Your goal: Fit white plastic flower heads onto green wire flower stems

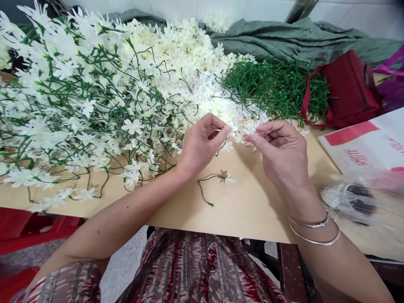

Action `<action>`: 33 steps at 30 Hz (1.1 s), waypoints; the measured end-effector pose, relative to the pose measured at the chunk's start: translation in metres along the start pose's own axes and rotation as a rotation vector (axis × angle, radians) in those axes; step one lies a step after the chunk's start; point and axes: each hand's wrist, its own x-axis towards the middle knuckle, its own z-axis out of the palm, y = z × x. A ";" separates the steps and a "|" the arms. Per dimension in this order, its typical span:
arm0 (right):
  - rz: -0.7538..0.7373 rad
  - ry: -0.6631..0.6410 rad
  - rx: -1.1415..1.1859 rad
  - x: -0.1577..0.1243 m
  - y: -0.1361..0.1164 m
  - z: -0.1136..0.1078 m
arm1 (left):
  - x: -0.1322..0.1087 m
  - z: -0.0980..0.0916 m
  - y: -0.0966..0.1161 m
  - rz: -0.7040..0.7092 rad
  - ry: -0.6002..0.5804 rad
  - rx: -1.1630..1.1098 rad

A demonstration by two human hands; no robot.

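My left hand (202, 145) is closed, pinching a small white artificial flower (232, 128) between thumb and forefinger. Close by on the right, my right hand (282, 151) pinches a thin white stamen piece (251, 132); its far end is hard to make out against the white pile behind. Below the hands, a single green stem with a white stamen tip (206, 181) lies on the table (240, 210). Left of my left hand spreads a big heap of white flowers on green stems (94, 92). Loose white petals (186, 46) are piled farther back.
Bare green stems (271, 86) lie heaped behind my right hand. To the right are a dark red bag (350, 92), a white and red printed package (362, 143) and a clear plastic bag with something dark inside (356, 200). Green cloth (284, 38) lines the back.
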 end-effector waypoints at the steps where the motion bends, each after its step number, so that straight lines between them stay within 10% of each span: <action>1: 0.007 -0.009 0.000 -0.003 -0.004 0.002 | -0.002 0.001 -0.001 -0.063 0.001 -0.101; 33: 0.118 -0.062 -0.073 -0.012 -0.011 0.018 | -0.011 0.011 -0.005 -0.020 -0.218 -0.407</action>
